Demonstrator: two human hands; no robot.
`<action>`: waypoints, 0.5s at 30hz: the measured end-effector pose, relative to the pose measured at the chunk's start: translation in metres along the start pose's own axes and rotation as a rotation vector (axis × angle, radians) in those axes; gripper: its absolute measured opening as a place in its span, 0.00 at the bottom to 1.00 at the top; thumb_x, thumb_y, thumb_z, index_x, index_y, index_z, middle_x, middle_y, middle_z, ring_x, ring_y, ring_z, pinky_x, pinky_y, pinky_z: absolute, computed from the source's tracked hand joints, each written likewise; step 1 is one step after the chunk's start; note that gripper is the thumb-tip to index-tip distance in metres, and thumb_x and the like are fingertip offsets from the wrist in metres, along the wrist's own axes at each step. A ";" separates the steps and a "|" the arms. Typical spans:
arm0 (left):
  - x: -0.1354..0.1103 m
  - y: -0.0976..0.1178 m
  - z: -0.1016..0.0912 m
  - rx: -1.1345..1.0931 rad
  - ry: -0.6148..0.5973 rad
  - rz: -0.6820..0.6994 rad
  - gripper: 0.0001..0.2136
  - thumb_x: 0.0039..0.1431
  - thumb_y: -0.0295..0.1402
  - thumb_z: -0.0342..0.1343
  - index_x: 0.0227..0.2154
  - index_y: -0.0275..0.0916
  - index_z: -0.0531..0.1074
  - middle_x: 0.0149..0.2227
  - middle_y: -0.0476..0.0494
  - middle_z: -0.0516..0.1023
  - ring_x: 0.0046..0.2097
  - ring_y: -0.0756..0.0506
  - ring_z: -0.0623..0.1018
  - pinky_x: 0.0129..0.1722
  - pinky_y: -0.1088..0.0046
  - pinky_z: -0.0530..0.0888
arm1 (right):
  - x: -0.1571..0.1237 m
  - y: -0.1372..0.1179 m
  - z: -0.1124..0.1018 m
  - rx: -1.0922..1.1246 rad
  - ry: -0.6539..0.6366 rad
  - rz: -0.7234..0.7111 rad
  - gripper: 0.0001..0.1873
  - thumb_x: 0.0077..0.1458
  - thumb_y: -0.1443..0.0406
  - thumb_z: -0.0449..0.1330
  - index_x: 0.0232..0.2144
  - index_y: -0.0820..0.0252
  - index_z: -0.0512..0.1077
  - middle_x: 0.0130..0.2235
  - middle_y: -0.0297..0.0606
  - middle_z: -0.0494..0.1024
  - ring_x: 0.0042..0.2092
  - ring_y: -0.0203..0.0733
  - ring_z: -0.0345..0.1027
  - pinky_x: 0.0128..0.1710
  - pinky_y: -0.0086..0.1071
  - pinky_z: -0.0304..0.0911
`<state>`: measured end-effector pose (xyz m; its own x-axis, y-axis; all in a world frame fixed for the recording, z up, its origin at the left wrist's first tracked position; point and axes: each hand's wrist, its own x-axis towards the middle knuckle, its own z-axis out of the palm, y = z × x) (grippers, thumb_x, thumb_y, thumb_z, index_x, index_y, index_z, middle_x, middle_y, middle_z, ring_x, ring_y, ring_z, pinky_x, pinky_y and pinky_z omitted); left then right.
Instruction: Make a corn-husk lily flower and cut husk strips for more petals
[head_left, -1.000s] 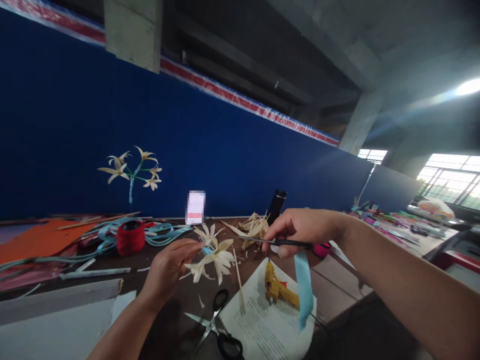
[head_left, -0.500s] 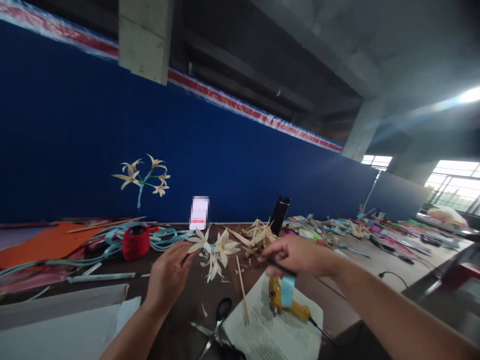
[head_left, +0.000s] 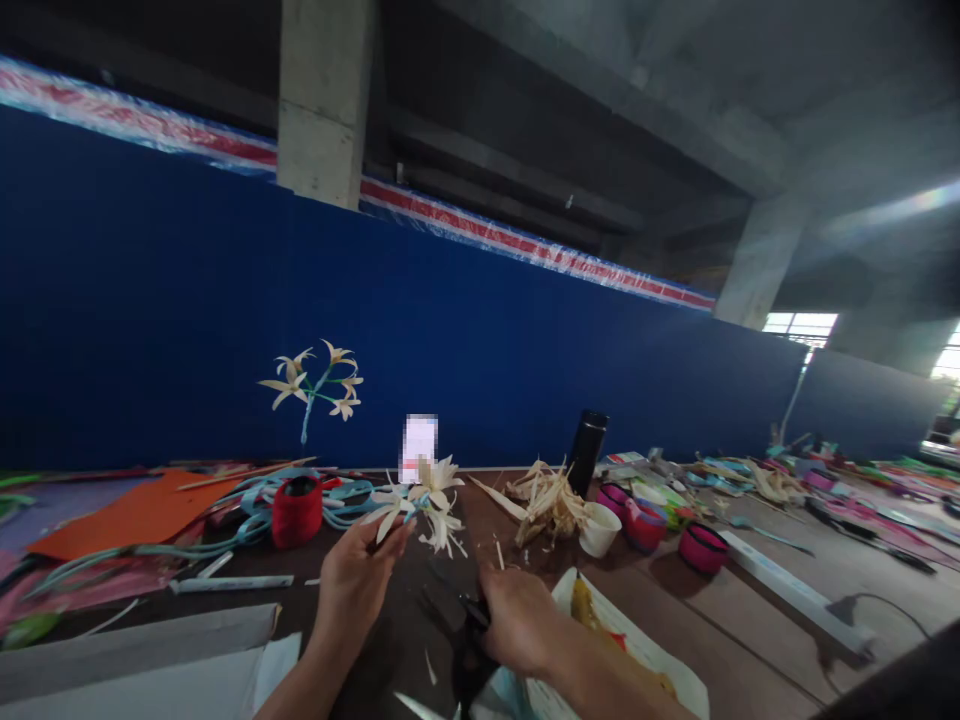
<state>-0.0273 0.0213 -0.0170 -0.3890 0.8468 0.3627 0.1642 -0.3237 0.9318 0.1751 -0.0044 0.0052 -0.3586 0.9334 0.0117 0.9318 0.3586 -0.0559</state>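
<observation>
My left hand [head_left: 358, 582] is closed on the stem of a small bunch of cream paper-like flowers [head_left: 426, 497], held up above the dark table [head_left: 420, 600]. My right hand [head_left: 519, 622] is low over the table beside it, with its fingers curled round a dark slim tool [head_left: 474, 608]. It hovers right by the black scissors [head_left: 466, 665], which lie under it. A bit of light blue ribbon [head_left: 501, 702] shows below the hand.
A red thread spool [head_left: 298, 510], blue ribbons [head_left: 240, 515] and orange paper [head_left: 127, 510] lie to the left. A husk pile [head_left: 547, 495], black bottle [head_left: 586, 452], white cup [head_left: 600, 530] and pink rolls [head_left: 701, 548] stand right. A yellow glue gun [head_left: 589, 612] rests on printed paper [head_left: 652, 665].
My right hand has come down and left from the glue gun to the scissors, and the hanging blue ribbon has dropped almost out of sight. My left hand lifted the flowers slightly. The view tilted upward.
</observation>
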 end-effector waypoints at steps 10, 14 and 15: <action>-0.004 0.020 -0.004 -0.154 -0.023 -0.068 0.15 0.38 0.44 0.63 0.23 0.36 0.75 0.18 0.50 0.71 0.23 0.50 0.70 0.23 0.78 0.68 | 0.027 -0.011 0.009 -0.137 -0.162 -0.159 0.14 0.34 0.65 0.63 0.28 0.64 0.78 0.27 0.46 0.79 0.30 0.50 0.74 0.24 0.30 0.62; -0.004 0.013 -0.003 -0.146 -0.027 -0.038 0.15 0.41 0.44 0.62 0.25 0.36 0.75 0.19 0.49 0.72 0.23 0.50 0.70 0.22 0.78 0.67 | 0.036 -0.009 0.009 -0.122 -0.409 -0.136 0.07 0.32 0.62 0.66 0.19 0.60 0.76 0.15 0.32 0.72 0.19 0.38 0.66 0.18 0.26 0.54; -0.004 0.011 -0.003 -0.147 -0.027 -0.037 0.15 0.41 0.44 0.62 0.25 0.36 0.75 0.19 0.49 0.72 0.24 0.50 0.70 0.22 0.78 0.67 | 0.038 -0.007 0.008 -0.091 -0.452 -0.124 0.07 0.31 0.62 0.67 0.18 0.59 0.76 0.13 0.29 0.68 0.17 0.36 0.63 0.18 0.26 0.53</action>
<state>-0.0264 0.0129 -0.0080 -0.3678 0.8695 0.3297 0.0154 -0.3488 0.9371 0.1542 0.0281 -0.0018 -0.4367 0.7933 -0.4243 0.8746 0.4848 0.0063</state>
